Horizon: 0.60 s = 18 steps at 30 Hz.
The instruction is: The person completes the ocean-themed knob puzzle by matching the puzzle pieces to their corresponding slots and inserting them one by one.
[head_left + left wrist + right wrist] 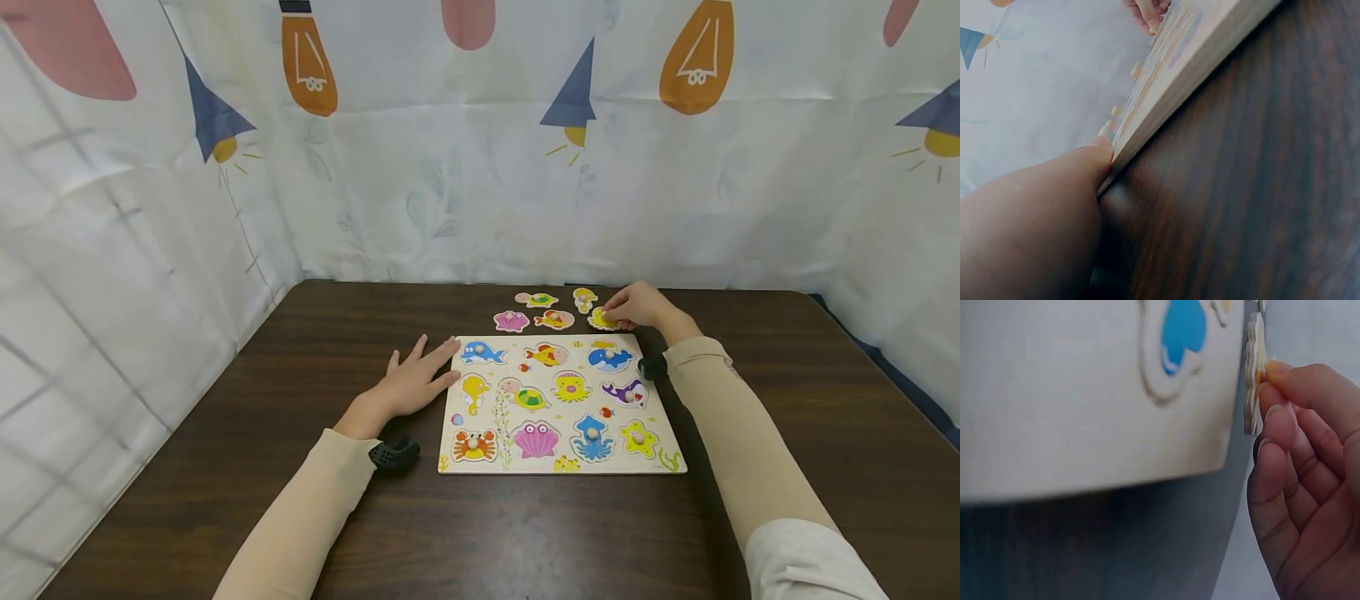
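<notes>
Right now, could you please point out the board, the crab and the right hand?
Board (564, 412): head view, on a bare patch near its middle.
Crab (473, 444): head view, on its knob.
Right hand (639, 305): head view, on its back.

Left hand (1041, 209): thumb touches the edge of the board (1177, 94). Small pale knobs (1136, 70) stand just beyond that thumb and between the two hands. Right hand (1146, 12), partly in view, is well apart from the left, fingertips at a yellowish knob (1153, 30). Dark table (1241, 156) lies beside the left hand; printed curtain (1054, 87) hangs behind both.
</notes>
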Available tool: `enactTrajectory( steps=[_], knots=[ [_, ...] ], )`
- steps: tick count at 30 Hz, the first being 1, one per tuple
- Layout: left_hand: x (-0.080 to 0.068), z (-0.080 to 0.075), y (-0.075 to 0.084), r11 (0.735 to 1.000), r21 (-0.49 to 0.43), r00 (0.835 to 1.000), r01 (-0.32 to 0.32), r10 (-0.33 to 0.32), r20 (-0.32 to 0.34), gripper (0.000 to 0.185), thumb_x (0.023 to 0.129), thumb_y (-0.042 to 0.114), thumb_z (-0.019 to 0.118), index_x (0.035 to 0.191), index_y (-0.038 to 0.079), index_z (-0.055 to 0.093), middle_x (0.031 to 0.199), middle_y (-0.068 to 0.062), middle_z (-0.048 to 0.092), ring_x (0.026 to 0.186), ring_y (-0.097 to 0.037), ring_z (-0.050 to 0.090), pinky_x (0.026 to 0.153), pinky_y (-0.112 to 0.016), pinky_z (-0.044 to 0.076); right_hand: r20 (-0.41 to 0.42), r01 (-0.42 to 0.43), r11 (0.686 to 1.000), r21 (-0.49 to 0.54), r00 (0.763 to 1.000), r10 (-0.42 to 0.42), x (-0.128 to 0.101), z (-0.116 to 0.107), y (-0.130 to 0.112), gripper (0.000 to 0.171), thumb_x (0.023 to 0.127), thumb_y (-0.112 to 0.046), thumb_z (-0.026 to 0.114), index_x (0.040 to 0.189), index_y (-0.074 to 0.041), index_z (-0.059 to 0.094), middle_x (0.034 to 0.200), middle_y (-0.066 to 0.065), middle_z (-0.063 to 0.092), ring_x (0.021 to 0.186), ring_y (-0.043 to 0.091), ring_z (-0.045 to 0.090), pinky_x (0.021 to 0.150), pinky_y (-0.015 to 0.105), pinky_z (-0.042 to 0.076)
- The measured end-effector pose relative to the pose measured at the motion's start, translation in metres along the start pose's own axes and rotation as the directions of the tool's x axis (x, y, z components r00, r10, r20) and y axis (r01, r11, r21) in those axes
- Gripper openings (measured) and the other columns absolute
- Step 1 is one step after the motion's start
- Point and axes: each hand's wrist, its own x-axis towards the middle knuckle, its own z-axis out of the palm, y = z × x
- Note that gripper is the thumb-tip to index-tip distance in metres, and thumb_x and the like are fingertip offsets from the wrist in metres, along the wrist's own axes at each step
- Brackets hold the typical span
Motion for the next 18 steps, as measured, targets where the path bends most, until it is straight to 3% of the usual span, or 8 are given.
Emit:
enactTrajectory(
  steps=[18],
  knots=[
    [0.001,0.0,-0.001,1.0,0.004,1.0,0.0,0.0,-0.001,0.069,0.108,0.049,0.044,0.166,0.021,0.02,0.171,-0.002,0.016,0.156,-0.039,-0.001,0.113,-0.075,-0.007,-0.02,0.121,0.992,-0.043,0.992,-0.122,-0.028,-0.014,-0.018,0.028,0.1,-0.018,0.07,0.115,0.005,0.074,0.085,0.009,0.071,0.067,0.025,0.061,0.067,0.036,0.055]
  ],
)
